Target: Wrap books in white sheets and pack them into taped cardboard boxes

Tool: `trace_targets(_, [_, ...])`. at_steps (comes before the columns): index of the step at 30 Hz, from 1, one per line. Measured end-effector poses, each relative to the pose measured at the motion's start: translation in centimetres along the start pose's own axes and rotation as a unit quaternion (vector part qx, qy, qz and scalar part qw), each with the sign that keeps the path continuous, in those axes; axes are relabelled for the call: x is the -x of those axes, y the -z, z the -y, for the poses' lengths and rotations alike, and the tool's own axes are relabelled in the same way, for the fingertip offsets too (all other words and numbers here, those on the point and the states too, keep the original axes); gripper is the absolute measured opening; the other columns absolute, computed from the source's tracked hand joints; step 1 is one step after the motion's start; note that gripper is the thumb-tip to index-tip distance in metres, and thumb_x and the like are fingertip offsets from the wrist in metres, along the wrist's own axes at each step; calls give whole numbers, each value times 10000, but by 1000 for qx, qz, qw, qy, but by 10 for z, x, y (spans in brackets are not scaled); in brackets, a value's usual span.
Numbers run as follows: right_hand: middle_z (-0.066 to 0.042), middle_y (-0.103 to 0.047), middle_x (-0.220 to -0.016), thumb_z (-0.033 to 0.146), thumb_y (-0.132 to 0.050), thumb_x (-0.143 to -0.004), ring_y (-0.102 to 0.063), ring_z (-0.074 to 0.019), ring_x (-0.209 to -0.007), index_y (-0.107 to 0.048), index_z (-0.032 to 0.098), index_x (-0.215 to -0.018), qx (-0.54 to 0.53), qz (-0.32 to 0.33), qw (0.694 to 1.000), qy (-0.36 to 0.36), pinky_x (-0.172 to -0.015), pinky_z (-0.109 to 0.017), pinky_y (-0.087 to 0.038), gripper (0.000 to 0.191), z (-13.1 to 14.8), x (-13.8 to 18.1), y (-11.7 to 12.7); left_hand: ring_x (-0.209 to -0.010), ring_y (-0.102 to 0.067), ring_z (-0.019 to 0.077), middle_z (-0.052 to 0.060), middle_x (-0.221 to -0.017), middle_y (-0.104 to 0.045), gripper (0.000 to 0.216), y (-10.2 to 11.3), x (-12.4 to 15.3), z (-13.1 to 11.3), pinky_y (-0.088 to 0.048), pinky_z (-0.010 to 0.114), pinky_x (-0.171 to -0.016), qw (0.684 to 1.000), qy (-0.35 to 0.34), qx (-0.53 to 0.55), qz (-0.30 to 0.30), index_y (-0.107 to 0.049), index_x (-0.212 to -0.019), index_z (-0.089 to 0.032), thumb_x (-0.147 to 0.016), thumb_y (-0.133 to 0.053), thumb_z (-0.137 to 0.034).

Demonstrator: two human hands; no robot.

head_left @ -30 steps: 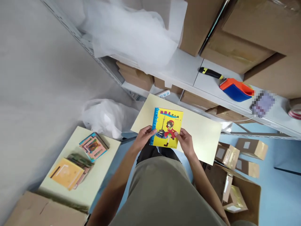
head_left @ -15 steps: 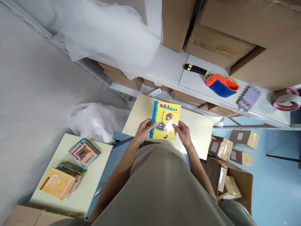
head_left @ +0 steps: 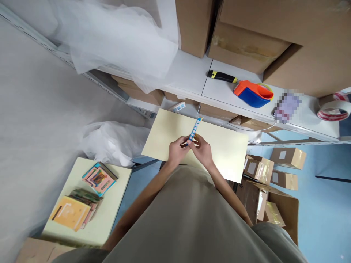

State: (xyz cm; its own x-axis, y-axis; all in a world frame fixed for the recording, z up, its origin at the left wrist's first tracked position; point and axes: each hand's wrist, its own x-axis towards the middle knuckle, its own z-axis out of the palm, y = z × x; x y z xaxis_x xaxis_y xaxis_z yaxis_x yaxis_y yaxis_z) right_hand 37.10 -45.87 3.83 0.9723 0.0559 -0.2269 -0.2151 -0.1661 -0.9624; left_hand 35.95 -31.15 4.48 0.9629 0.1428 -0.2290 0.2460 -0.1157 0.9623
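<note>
Pile topped by orange book [head_left: 71, 212] and stack of multicoloured books [head_left: 101, 179] rest on cream rectangular counter [head_left: 112, 195]; crumpled white plastic sheeting [head_left: 109, 142] beyond. Fingers of left hand [head_left: 177, 151] grasp near end of slim book with blue lettered spine [head_left: 194, 129], tilted above second cream counter [head_left: 227, 151]; fingers of right hand [head_left: 203, 149] pinch same end. Orange-and-blue plastic tape dispenser [head_left: 253, 95] sits on white shelf [head_left: 189, 73]; brown cardboard boxes [head_left: 286, 157] at right.
</note>
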Motion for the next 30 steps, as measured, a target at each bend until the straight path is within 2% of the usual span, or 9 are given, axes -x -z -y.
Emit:
trace_targets(3, [-56, -813, -897, 724, -788, -898, -764, -248, -782, -733, 241, -1008, 61, -66, 996, -9, -723, -355, -624, 498, -5, 4, -3, -1217, -791, 352, 57, -1293, -837, 392, -6, 12, 2, -603, 521, -1167, 996, -34, -73, 38, -853, -1171, -268, -853, -883, -495])
trace_targets(6, [-30, -737, -725, 794, -701, -912, -667, -209, -676, -668, 224, -840, 42, -101, 994, -14, -626, -321, -552, 576, -12, 2, 8, -1239, -782, 333, 70, -1406, -795, 559, 2, 12, 10, -619, 495, -1150, 993, -39, -62, 87, -815, -1327, -276, -853, -874, -567])
trace_targets(9, [-44, -800, -861, 796, -779, -848, -715, -223, -756, -708, 223, -903, -67, -56, 996, -20, -679, -335, -596, 580, -14, 3, 24, -1317, -739, 349, 153, -1520, -720, 785, 24, 3, 18, -621, 473, -1128, 998, -14, -30, 45, -746, -1434, -209, -821, -873, -682])
trace_targets(11, [-51, -836, -986, 756, -848, -818, -766, -253, -845, -748, 232, -978, -131, -7, 991, -31, -747, -364, -638, 558, -12, 8, 34, -1383, -694, 379, 192, -1530, -705, 858, 41, -4, 20, -613, 476, -1119, 999, 20, 7, 41, -740, -1420, -178, -798, -863, -756])
trace_targets(16, [-45, -862, -1052, 684, -917, -813, -818, -297, -959, -799, 249, -1072, -195, 46, 978, -60, -814, -394, -675, 520, -11, 24, 49, -1327, -721, 390, 195, -1393, -784, 810, 72, -4, 7, -605, 466, -1066, 980, 77, 112, 143, -792, -1327, -159, -777, -904, -742])
trace_targets(20, [-47, -869, -1026, 698, -927, -796, -828, -318, -1018, -815, 248, -1069, -203, 70, 975, -66, -838, -405, -689, 537, -13, 29, 49, -1197, -780, 391, 202, -1234, -834, 762, 73, 8, -4, -631, 458, -964, 963, 108, 169, 177, -834, -1259, -139, -745, -957, -688])
trace_targets(22, [-53, -870, -1038, 709, -918, -802, -825, -331, -1055, -820, 247, -1098, -192, 85, 976, -62, -845, -416, -695, 558, -12, 30, 47, -1147, -796, 394, 186, -1157, -851, 740, 71, 12, -5, -646, 468, -931, 961, 119, 178, 174, -851, -1209, -142, -714, -981, -677])
trace_targets(27, [-75, -867, -1137, 735, -862, -851, -827, -338, -1072, -799, 236, -1160, -145, 90, 984, -48, -871, -438, -704, 591, -14, 23, 44, -1033, -816, 354, 147, -1099, -861, 750, 68, 20, -2, -670, 460, -892, 971, 124, 168, 120, -868, -1106, -154, -610, -1018, -697])
trace_targets(30, [-129, -809, -1365, 776, -857, -820, -780, -366, -1248, -752, 231, -1316, -95, 32, 995, -16, -996, -489, -688, 744, -21, 16, 40, -1018, -813, 340, 129, -1077, -863, 703, 65, 22, -2, -673, 418, -852, 981, 98, 145, 89, -873, -1078, -156, -652, -991, -702])
